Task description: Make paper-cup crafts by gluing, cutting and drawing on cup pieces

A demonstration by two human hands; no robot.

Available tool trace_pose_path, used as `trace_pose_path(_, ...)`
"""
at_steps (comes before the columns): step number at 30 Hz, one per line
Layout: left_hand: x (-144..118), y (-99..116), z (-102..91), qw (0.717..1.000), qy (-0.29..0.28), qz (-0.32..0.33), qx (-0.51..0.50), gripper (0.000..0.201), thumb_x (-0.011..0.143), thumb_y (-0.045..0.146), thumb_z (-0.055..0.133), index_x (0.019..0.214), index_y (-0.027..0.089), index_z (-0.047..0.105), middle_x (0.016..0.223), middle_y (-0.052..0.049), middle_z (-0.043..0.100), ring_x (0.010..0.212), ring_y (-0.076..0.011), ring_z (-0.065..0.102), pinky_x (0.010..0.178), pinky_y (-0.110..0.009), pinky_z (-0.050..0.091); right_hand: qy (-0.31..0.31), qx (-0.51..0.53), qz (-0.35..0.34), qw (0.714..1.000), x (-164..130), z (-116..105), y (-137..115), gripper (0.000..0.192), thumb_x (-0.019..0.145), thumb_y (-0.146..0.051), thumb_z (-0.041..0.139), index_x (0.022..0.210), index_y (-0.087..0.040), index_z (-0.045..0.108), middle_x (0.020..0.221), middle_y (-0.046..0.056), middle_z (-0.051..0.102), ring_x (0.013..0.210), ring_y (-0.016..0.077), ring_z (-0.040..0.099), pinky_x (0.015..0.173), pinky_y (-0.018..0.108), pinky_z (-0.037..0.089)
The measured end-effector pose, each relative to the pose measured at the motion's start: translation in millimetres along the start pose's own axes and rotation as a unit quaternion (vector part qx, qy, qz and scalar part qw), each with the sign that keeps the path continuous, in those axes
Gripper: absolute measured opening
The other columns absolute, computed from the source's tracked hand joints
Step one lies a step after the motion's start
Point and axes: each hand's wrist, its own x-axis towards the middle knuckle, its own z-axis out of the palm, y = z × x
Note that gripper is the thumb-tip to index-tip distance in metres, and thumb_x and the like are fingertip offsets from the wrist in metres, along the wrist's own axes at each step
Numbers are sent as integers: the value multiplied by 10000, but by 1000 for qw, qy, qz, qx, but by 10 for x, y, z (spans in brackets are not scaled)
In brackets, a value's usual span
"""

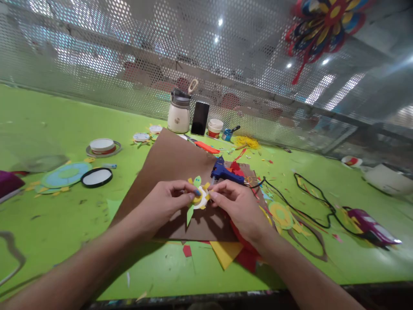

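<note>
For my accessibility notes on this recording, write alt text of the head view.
The left hand pinches a turtle-like paper figure above a brown board, the right hand at its edge. A blue glue gun lies nearby; paper scraps dot the green table.

Small lights (220, 22) glare above (edges look stretched).

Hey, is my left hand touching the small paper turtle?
Touching. The head view shows it: your left hand grips the small paper turtle between thumb and finger, pressed onto its left side in the picture.
</note>
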Motion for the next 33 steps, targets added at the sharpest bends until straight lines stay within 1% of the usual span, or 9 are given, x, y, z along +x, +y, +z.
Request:
trace_pose_path(4, 7, 3, -7, 1000, 3, 19, 12, 225, 732, 318, 798, 881, 166, 724, 665, 5, 655, 480, -84, 453, 457, -209, 307, -20, -3, -3, 1000, 43, -6, 56, 181, 793, -349, 714, 797, -175, 666, 764, -3, 649, 706, 131, 565, 694, 285, 451)
trace_pose_path(6, 18, -12, -12, 999, 6, 36, -2, 264, 705, 289, 828, 906, 176, 702, 765, -11, 697, 576, -107, 549, 507, -203, 386, -27, 3, -2, 1000, 62, -2, 84, 175, 782, -339, 725, 785, -173, 669, 761, -3, 657, 702, 129, 569, 699, 286, 450)
trace_pose_path(9, 40, -35, -15, 998, 13, 59, -32, 381, 672, 242, 854, 999, 193, 665, 894, -31, 724, 780, -160, 656, 675, -238, 505, -34, 24, 1, 999, 78, 11, 108, 179, 764, -333, 748, 783, -171, 675, 758, -3, 671, 705, 130, 593, 716, 288, 467)
trace_pose_path(13, 61, -23, -1, 994, 27, 34, -99, 816, 634, 147, 873, 1361, 257, 519, 994, -10, 702, 864, -165, 692, 785, -276, 546, -38, 53, 23, 998, 80, 18, 110, 201, 751, -351, 770, 790, -174, 682, 757, -1, 687, 700, 136, 629, 726, 296, 499)
trace_pose_path(16, 69, -4, 2, 992, 24, -14, -124, 1003, 599, 113, 897, 1468, 237, 411, 988, -17, 717, 830, -167, 709, 782, -280, 554, -39, 50, 14, 998, 80, 2, 107, 191, 753, -348, 771, 788, -178, 690, 782, 3, 691, 719, 135, 627, 740, 296, 503)
trace_pose_path(18, 71, -7, -8, 990, 6, -42, -134, 927, 598, 124, 905, 1416, 175, 471, 960, -43, 743, 820, -180, 720, 799, -288, 555, -41, 42, 7, 998, 84, -14, 102, 178, 755, -338, 767, 787, -179, 694, 800, 4, 693, 726, 131, 624, 741, 290, 501)
trace_pose_path(21, 72, -31, -34, 986, -58, -67, -144, 596, 626, 182, 902, 1165, 96, 661, 910, -91, 768, 851, -204, 725, 855, -297, 546, -44, 41, 9, 998, 93, -32, 87, 156, 758, -321, 761, 775, -184, 688, 780, -2, 694, 707, 128, 629, 720, 279, 506)
trace_pose_path(24, 78, -52, -51, 984, -90, -74, -137, 370, 627, 207, 905, 938, 92, 741, 902, -110, 780, 856, -204, 718, 859, -286, 537, -58, 51, 9, 997, 98, -40, 72, 142, 753, -303, 765, 775, -190, 683, 768, -4, 695, 699, 132, 641, 703, 277, 520)
trace_pose_path(33, 106, -44, -55, 985, -78, -81, -131, 282, 617, 215, 921, 814, 111, 747, 833, -90, 773, 792, -170, 698, 802, -258, 545, -71, 57, 7, 996, 93, -48, 89, 139, 775, -301, 762, 787, -187, 684, 819, 10, 704, 682, 126, 644, 693, 283, 539)
